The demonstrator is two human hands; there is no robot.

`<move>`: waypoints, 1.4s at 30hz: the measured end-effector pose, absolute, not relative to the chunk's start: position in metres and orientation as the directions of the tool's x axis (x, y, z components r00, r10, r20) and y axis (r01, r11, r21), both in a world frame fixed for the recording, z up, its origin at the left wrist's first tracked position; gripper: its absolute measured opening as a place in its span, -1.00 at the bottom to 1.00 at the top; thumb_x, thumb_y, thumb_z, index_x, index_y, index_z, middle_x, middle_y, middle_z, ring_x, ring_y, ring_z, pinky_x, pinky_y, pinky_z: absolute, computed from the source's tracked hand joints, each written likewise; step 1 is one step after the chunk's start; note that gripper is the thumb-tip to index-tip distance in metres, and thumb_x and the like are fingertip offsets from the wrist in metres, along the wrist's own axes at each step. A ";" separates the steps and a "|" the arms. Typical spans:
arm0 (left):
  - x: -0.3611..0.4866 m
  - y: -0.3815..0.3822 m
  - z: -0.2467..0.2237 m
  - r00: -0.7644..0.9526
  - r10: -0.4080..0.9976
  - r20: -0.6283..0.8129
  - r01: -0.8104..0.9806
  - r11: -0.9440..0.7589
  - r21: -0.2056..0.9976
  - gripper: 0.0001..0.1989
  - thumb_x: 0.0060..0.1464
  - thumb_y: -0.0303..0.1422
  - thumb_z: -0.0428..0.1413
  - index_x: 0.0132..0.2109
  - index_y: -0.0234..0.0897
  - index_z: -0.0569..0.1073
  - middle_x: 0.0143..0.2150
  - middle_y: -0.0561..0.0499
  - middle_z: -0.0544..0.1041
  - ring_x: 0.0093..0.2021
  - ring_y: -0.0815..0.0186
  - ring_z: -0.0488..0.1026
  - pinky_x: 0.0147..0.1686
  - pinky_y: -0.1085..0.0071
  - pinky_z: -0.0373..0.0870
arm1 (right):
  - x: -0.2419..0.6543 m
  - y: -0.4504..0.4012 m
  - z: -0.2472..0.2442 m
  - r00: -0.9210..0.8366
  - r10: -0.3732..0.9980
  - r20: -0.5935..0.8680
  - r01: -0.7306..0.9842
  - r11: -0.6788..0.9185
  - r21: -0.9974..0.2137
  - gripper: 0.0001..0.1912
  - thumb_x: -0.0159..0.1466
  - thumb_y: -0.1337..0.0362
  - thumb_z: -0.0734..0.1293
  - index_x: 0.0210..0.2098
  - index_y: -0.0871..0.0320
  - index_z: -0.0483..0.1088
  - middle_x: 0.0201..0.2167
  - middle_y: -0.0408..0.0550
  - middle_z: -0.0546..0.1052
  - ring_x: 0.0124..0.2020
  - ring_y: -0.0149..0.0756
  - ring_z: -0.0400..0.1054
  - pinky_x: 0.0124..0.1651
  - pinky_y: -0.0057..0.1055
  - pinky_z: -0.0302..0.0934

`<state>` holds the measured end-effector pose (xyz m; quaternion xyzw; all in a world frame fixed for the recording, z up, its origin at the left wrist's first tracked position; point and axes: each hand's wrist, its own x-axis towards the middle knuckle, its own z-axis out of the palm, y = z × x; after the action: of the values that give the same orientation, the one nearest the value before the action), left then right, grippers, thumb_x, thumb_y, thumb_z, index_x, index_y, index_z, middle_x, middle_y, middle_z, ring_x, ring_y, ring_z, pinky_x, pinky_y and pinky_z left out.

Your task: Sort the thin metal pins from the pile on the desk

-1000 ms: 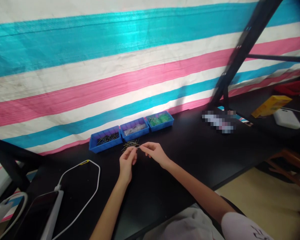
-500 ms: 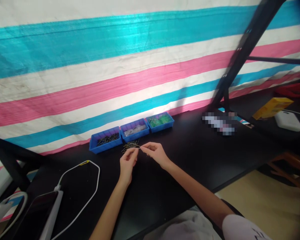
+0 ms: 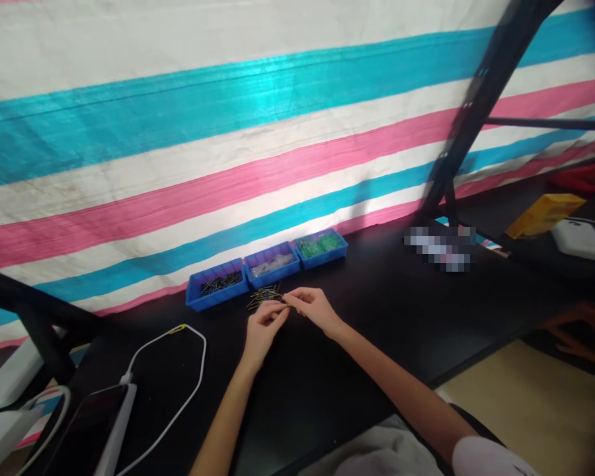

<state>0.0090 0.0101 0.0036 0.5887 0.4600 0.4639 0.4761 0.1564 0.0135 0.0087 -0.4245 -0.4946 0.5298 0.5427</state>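
Two hands, tips meeting: left hand (image 3: 264, 332) and right hand (image 3: 318, 312) both pinched closed, apparently on one small part (image 3: 285, 304), too tiny to identify. It's just beside the loose thin pieces (image 3: 264, 295), near the blue trays (image 3: 277, 274). Reads as mid-manipulation; next move calls for steady, aligned fingertips.

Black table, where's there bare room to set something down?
The black table looks bare between the left forearm and right forearm, and right of the right hand toward the pixelated patch. A narrow strip lies between left forearm and white cable. Beyond the left hand, loose thin pieces and three blue trays crowd it.
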 end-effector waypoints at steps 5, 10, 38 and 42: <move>0.005 0.010 0.009 0.057 0.994 0.092 0.044 -0.094 0.995 -0.77 -0.12 -0.25 0.22 -0.32 -0.31 0.54 -0.34 0.01 0.42 -0.56 0.52 0.22 -0.69 0.58 0.04 | 0.156 0.014 0.008 -0.024 0.998 0.062 -0.117 0.059 -0.991 -0.72 0.09 0.10 0.36 -0.41 0.22 0.50 -0.59 -0.17 0.40 -0.61 -0.50 0.15 -0.57 -0.53 0.03; -0.007 0.019 0.011 -0.098 0.995 0.029 -0.145 -0.043 0.988 -0.68 -0.12 -0.24 0.22 -0.18 -0.29 0.52 -0.49 0.08 0.43 -0.61 0.55 0.22 -0.68 0.60 0.04 | 0.158 0.012 0.007 -0.022 0.999 0.032 -0.064 0.030 -0.997 -0.71 0.08 0.09 0.36 -0.43 0.23 0.49 -0.62 -0.17 0.37 -0.61 -0.49 0.15 -0.59 -0.54 0.00; -0.037 0.035 0.004 -0.047 0.923 0.383 0.451 -0.322 0.832 -0.64 0.00 -0.31 0.10 -0.01 -0.19 0.43 -0.04 -0.10 0.44 -0.29 0.30 0.46 -0.50 0.48 0.31 | 0.153 0.009 -0.006 -0.051 0.966 0.253 0.477 0.246 -0.844 -0.84 0.16 0.22 0.30 -0.34 0.12 0.49 -0.30 -0.06 0.45 -0.42 -0.35 0.33 -0.32 -0.39 0.23; -0.024 0.030 -0.005 0.258 0.850 0.459 0.688 -0.495 0.531 -0.78 0.07 -0.37 0.03 -0.14 -0.16 0.49 -0.07 -0.07 0.47 -0.03 0.16 0.37 -0.10 0.24 0.27 | 0.153 0.008 -0.009 -0.157 0.934 0.322 0.676 0.339 -0.654 -0.78 0.20 0.29 0.28 -0.16 0.06 0.45 -0.12 -0.01 0.41 -0.08 -0.19 0.26 -0.04 -0.25 0.13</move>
<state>-0.0239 0.0298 -0.0048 0.7852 0.4896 0.3622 0.1120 0.1534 0.0075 -0.0094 -0.5451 -0.7384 0.1824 0.3527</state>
